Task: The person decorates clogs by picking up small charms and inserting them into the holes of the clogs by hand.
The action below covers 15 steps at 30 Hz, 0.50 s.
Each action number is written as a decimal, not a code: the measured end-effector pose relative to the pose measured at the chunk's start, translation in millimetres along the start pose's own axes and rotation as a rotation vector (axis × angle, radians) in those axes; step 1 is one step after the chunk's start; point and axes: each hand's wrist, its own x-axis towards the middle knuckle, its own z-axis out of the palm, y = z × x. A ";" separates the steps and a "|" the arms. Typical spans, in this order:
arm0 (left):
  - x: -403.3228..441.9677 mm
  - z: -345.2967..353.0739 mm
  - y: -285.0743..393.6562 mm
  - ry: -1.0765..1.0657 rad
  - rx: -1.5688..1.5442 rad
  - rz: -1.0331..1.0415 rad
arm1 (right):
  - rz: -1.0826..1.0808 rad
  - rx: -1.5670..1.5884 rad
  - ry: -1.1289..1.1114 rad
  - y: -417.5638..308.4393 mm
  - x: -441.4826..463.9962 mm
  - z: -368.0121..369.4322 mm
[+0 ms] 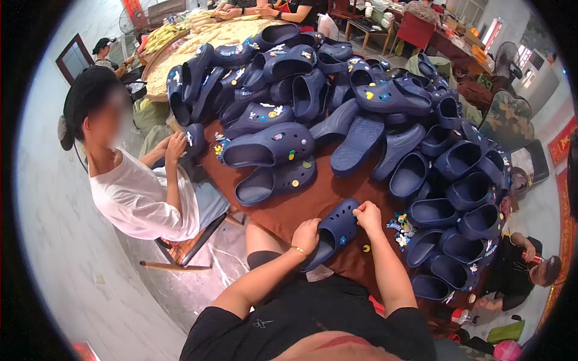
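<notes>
A dark blue clog (338, 227) with holes in its upper lies at the near edge of the brown-covered table, tilted, with one small blue charm on it. My left hand (306, 236) is closed round the clog's left side near the opening. At the clog's right side my right hand (366, 216) is pinched, its fingertips against the upper; anything between them is too small to make out. A yellow charm (366, 248) rests on the cloth below my right hand. Right of that hand is a small pile of colourful charms (401, 231).
Many blue clogs (274, 145) are heaped across the brown cloth (310, 207), behind and to the right. A co-worker (141, 186) sits at the left, holding another clog. More charms (220, 147) lie near the left edge. Another person (521, 271) is at the lower right.
</notes>
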 end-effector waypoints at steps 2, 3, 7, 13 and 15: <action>-1.0 0.7 -0.4 0.011 0.001 0.008 | -0.046 -0.121 0.039 13.9 4.0 2.3; -0.9 0.6 -0.7 0.018 0.001 0.011 | -0.045 -0.139 0.061 18.4 5.2 2.0; 1.2 0.4 -1.5 0.013 0.000 0.029 | -0.044 -0.098 -0.128 32.3 21.3 1.1; 1.8 0.7 -3.7 0.007 0.015 0.052 | 0.285 0.011 -0.468 10.0 40.2 -17.6; 0.7 1.1 -3.4 0.006 0.033 0.052 | 0.158 0.090 -0.317 30.1 35.5 -0.2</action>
